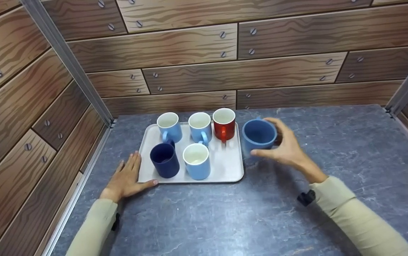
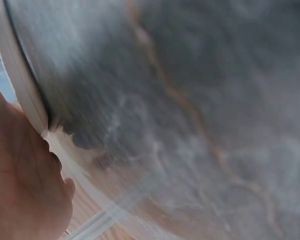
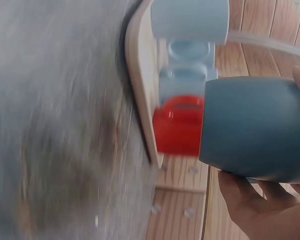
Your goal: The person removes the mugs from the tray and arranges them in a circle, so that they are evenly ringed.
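My right hand (image 1: 285, 147) grips a wide blue mug (image 1: 259, 137) just off the right edge of the white tray (image 1: 225, 167), thumb on the near side and fingers on the far side. In the right wrist view the mug (image 3: 255, 130) is held above the tabletop. With fingers straight, my left hand (image 1: 127, 179) rests at the tray's front left corner, its thumb along the front edge. On the tray stand a dark navy mug (image 1: 165, 161), a light blue mug (image 1: 197, 163) in front, two more light blue mugs behind, and a red mug (image 1: 224, 126) at back right.
The tray lies on a grey marbled tabletop (image 1: 196, 220). Wood-patterned panels (image 1: 189, 46) rise behind it and on the left, joined by a metal corner post (image 1: 70, 58). Dark straps (image 1: 306, 197) sit at both sleeve cuffs.
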`<control>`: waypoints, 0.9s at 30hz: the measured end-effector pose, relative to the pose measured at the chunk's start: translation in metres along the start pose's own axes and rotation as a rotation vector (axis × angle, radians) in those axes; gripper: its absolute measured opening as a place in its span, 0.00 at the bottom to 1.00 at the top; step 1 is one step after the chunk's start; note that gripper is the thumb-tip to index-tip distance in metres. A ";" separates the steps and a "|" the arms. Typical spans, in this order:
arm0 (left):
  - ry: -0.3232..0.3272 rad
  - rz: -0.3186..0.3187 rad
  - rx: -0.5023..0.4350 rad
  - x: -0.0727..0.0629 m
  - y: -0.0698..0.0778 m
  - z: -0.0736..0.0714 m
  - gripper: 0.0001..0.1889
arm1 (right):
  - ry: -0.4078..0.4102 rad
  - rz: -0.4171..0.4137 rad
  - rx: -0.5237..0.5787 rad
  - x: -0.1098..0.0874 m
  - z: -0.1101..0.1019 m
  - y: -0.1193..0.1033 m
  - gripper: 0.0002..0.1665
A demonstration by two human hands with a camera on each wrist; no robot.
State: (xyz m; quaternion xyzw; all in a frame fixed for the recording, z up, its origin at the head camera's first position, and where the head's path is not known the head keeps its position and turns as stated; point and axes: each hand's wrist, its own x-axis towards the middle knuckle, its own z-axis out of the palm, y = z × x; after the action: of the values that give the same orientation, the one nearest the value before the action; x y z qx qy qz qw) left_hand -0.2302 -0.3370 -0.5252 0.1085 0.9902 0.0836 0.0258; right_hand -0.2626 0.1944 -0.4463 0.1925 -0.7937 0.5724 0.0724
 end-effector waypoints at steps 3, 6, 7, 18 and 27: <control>0.009 0.010 -0.010 0.000 -0.001 0.003 0.67 | 0.039 0.020 -0.027 0.003 -0.016 0.004 0.59; 0.022 0.025 -0.025 0.000 -0.002 0.006 0.67 | 0.088 0.040 -0.060 0.006 -0.032 0.012 0.59; 0.026 0.028 -0.030 0.000 -0.002 0.007 0.67 | 0.107 0.045 -0.074 0.007 -0.036 0.015 0.59; 0.018 0.019 -0.027 -0.001 0.001 0.006 0.67 | 0.199 0.132 -0.252 0.009 -0.089 0.057 0.60; 0.004 0.015 -0.016 0.000 -0.003 0.004 0.67 | 0.221 0.218 -0.312 0.004 -0.119 0.083 0.62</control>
State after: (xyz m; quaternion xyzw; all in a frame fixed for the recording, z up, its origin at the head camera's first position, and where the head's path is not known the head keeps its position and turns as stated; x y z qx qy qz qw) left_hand -0.2305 -0.3391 -0.5298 0.1157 0.9887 0.0920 0.0242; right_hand -0.3112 0.3279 -0.4785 0.0282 -0.8760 0.4648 0.1254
